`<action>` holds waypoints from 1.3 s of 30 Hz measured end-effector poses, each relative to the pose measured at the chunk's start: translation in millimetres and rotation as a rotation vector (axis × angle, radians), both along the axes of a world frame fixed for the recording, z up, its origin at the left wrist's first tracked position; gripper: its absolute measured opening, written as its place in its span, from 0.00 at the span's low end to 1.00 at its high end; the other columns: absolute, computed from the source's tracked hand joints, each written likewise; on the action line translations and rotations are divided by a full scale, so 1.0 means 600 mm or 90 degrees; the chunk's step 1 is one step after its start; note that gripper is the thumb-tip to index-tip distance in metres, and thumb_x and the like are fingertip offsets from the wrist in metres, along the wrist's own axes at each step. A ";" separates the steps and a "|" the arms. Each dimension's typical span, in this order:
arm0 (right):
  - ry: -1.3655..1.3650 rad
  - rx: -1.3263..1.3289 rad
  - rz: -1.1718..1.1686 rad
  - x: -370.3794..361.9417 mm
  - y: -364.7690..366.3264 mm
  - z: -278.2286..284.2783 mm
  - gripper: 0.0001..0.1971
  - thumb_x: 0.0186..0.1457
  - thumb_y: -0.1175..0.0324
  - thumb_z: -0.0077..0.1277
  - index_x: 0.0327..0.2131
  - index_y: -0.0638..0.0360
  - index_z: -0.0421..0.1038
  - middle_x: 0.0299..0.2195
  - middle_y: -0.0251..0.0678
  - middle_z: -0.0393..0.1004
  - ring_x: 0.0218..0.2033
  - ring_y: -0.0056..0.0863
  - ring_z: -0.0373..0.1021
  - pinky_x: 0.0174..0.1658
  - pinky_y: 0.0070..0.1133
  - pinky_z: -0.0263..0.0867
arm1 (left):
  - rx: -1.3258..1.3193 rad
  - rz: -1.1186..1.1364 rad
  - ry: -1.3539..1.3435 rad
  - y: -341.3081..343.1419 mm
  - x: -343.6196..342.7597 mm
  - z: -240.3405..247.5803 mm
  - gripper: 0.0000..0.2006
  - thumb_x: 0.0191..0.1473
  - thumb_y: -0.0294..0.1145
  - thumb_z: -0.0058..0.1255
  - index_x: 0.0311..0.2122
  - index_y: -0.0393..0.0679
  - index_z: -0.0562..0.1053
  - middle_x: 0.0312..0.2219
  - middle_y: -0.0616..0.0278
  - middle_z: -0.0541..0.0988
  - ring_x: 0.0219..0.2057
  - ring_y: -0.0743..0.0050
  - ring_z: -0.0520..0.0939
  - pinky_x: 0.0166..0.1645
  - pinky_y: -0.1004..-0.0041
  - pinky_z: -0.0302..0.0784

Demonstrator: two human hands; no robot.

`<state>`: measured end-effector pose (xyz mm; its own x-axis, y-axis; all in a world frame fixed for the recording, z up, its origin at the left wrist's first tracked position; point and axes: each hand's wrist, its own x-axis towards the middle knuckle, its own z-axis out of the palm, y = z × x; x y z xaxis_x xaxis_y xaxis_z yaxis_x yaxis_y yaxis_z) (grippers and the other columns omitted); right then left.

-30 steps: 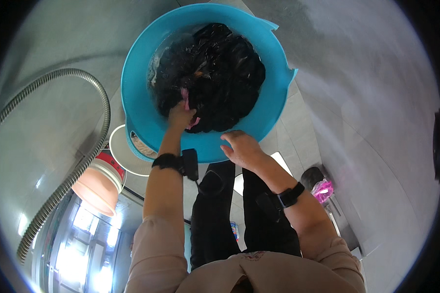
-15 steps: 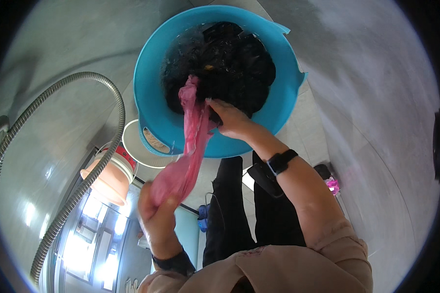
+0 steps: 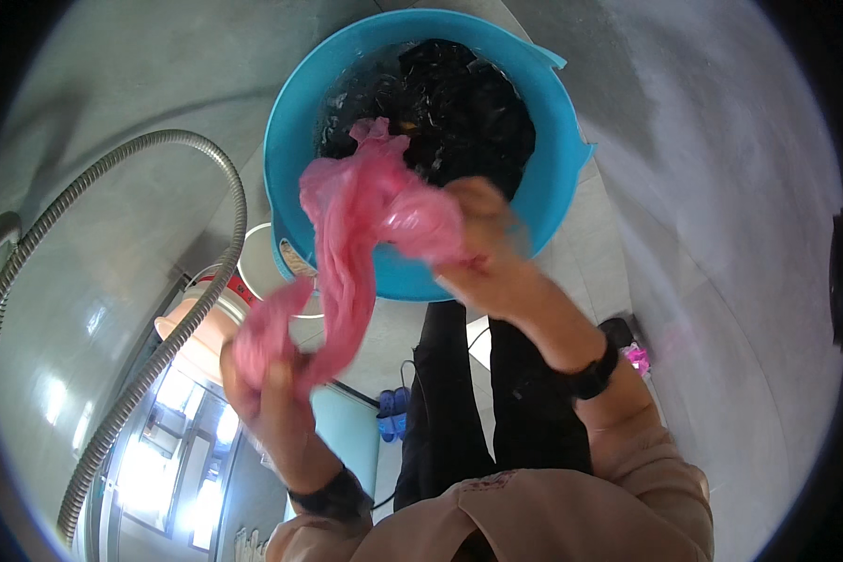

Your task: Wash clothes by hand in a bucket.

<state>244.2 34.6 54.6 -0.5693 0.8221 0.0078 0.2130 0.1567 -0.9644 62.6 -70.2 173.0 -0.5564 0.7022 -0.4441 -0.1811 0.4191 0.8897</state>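
Head-worn fisheye view | faces steeply down | close over left hand (image 3: pixel 273 398) and right hand (image 3: pixel 490 245) | torso (image 3: pixel 534 515) near, tub (image 3: pixel 554 178) far

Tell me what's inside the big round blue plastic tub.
The big round blue plastic tub holds crumpled black fabric in water. The limp pink cloth and the blurred right hand block part of the view; the bottom is hidden.
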 end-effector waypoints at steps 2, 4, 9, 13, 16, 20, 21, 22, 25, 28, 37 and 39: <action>-0.148 0.022 0.016 0.020 0.032 -0.036 0.14 0.36 0.76 0.49 0.33 0.59 0.69 0.30 0.42 0.71 0.31 0.40 0.68 0.34 0.28 0.66 | -0.020 0.043 0.034 0.014 -0.010 -0.085 0.19 0.46 0.29 0.49 0.44 0.35 0.62 0.36 0.54 0.71 0.34 0.66 0.75 0.41 0.72 0.71; -0.431 0.023 0.061 0.034 0.068 -0.102 0.17 0.38 0.75 0.48 0.38 0.61 0.66 0.35 0.45 0.70 0.31 0.44 0.69 0.33 0.30 0.68 | -0.008 -0.042 0.082 0.047 -0.018 -0.206 0.21 0.47 0.26 0.48 0.47 0.34 0.61 0.41 0.53 0.70 0.42 0.62 0.72 0.48 0.71 0.66; -0.515 0.039 0.185 -0.060 0.104 -0.234 0.33 0.45 0.65 0.50 0.55 0.43 0.49 0.53 0.49 0.54 0.48 0.49 0.60 0.49 0.30 0.60 | -0.101 -0.469 0.457 0.082 -0.049 -0.469 0.28 0.46 0.28 0.48 0.54 0.39 0.55 0.53 0.46 0.58 0.50 0.47 0.63 0.55 0.60 0.56; -0.657 0.018 0.276 -0.081 0.059 -0.330 0.35 0.48 0.55 0.48 0.57 0.25 0.41 0.58 0.45 0.44 0.56 0.47 0.48 0.58 0.31 0.47 | -0.212 -0.481 0.592 0.074 0.015 -0.560 0.28 0.47 0.32 0.47 0.55 0.42 0.55 0.54 0.50 0.57 0.50 0.43 0.62 0.55 0.56 0.54; -0.651 -0.060 0.315 -0.100 0.074 -0.378 0.31 0.47 0.54 0.48 0.56 0.38 0.49 0.56 0.47 0.50 0.55 0.45 0.51 0.56 0.33 0.50 | -0.395 -0.541 0.542 0.069 0.008 -0.596 0.28 0.49 0.35 0.44 0.55 0.43 0.53 0.55 0.53 0.55 0.52 0.45 0.61 0.56 0.57 0.54; -0.613 -0.427 0.197 -0.105 0.099 -0.435 0.22 0.46 0.59 0.52 0.45 0.57 0.66 0.44 0.48 0.66 0.46 0.38 0.63 0.49 0.29 0.60 | -0.410 -0.469 0.247 0.064 -0.007 -0.624 0.27 0.52 0.39 0.42 0.56 0.44 0.53 0.55 0.54 0.56 0.52 0.51 0.62 0.56 0.61 0.54; -0.612 -0.428 0.195 -0.099 0.102 -0.427 0.22 0.46 0.59 0.52 0.45 0.57 0.66 0.44 0.48 0.66 0.46 0.38 0.63 0.49 0.29 0.60 | -0.371 -0.381 0.132 0.064 -0.008 -0.616 0.27 0.53 0.42 0.41 0.56 0.44 0.53 0.55 0.54 0.57 0.52 0.54 0.63 0.56 0.62 0.55; -0.440 -0.512 0.037 -0.083 0.103 -0.415 0.20 0.45 0.61 0.53 0.41 0.62 0.67 0.39 0.46 0.69 0.41 0.36 0.67 0.44 0.26 0.63 | -0.370 -0.384 0.132 0.060 -0.013 -0.602 0.27 0.53 0.42 0.41 0.56 0.44 0.53 0.55 0.54 0.57 0.52 0.54 0.63 0.56 0.62 0.55; 0.057 -0.716 -0.223 -0.063 0.069 -0.320 0.13 0.46 0.69 0.51 0.35 0.68 0.70 0.29 0.39 0.74 0.30 0.27 0.71 0.33 0.20 0.68 | -0.187 0.065 -0.291 0.070 -0.013 -0.507 0.28 0.54 0.46 0.40 0.57 0.45 0.53 0.53 0.56 0.60 0.51 0.61 0.65 0.55 0.66 0.57; 0.223 -0.669 -0.120 -0.091 0.042 -0.175 0.09 0.44 0.71 0.53 0.31 0.65 0.73 0.29 0.36 0.74 0.31 0.21 0.70 0.36 0.17 0.66 | -0.033 -0.074 -0.392 0.082 -0.029 -0.489 0.22 0.54 0.40 0.38 0.53 0.44 0.58 0.48 0.58 0.66 0.47 0.67 0.68 0.51 0.70 0.63; -0.540 -0.117 -0.123 -0.061 0.143 -0.343 0.23 0.39 0.44 0.50 0.26 0.56 0.73 0.21 0.43 0.73 0.25 0.40 0.71 0.29 0.30 0.66 | -0.344 0.059 -0.167 0.044 -0.015 -0.444 0.20 0.53 0.49 0.38 0.44 0.45 0.67 0.37 0.58 0.73 0.38 0.67 0.72 0.44 0.69 0.67; -0.578 -0.074 -0.158 -0.062 0.145 -0.345 0.30 0.39 0.42 0.50 0.36 0.60 0.69 0.25 0.47 0.72 0.28 0.43 0.69 0.32 0.31 0.65 | -0.408 -0.037 -0.082 0.039 -0.025 -0.447 0.20 0.53 0.49 0.38 0.43 0.46 0.67 0.38 0.57 0.73 0.39 0.67 0.74 0.44 0.67 0.67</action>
<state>206.8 121.4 -152.6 -0.1269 0.8881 -0.4418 0.9039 -0.0799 -0.4202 47.3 -46.5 -95.3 -0.4403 0.3040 -0.8448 -0.2311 0.8709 0.4338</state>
